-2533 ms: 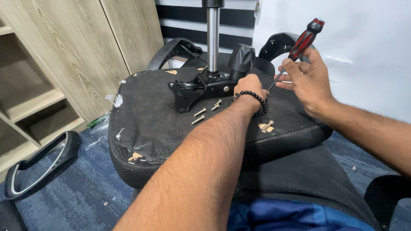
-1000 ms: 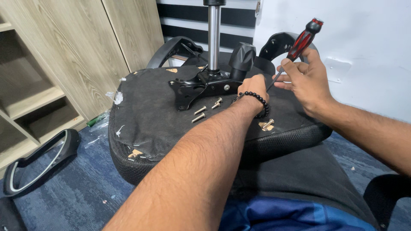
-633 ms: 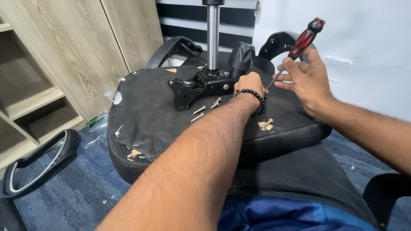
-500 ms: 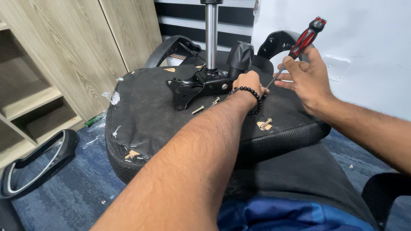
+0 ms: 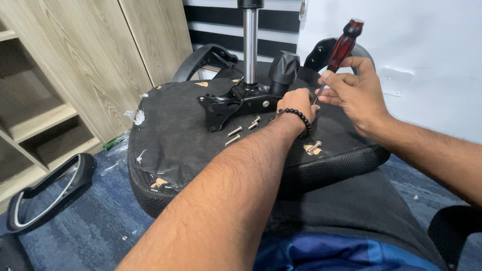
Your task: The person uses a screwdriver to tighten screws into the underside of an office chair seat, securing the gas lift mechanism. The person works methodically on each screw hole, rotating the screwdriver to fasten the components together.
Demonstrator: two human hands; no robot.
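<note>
An upturned black office chair seat (image 5: 175, 140) rests against my lap, underside up. A black metal mechanism plate (image 5: 236, 103) with a chrome gas-lift column (image 5: 249, 47) sits on it. My left hand (image 5: 296, 103), wearing a black bead bracelet, is closed against the right end of the plate beside a black knob (image 5: 283, 68). My right hand (image 5: 356, 93) grips a red and black screwdriver (image 5: 341, 50), tip angled down toward my left hand. Several loose bolts (image 5: 241, 129) lie on the seat; another bolt (image 5: 315, 147) lies near my left wrist.
A wooden shelf unit (image 5: 55, 85) stands at the left. A detached black armrest (image 5: 45, 188) lies on the blue carpet (image 5: 100, 221). Black chair arms (image 5: 201, 60) show behind the seat. A white wall (image 5: 427, 50) is at the right.
The view has shifted slightly. My hands stay at the mechanism plate, the screwdriver still angled at the same spot.
</note>
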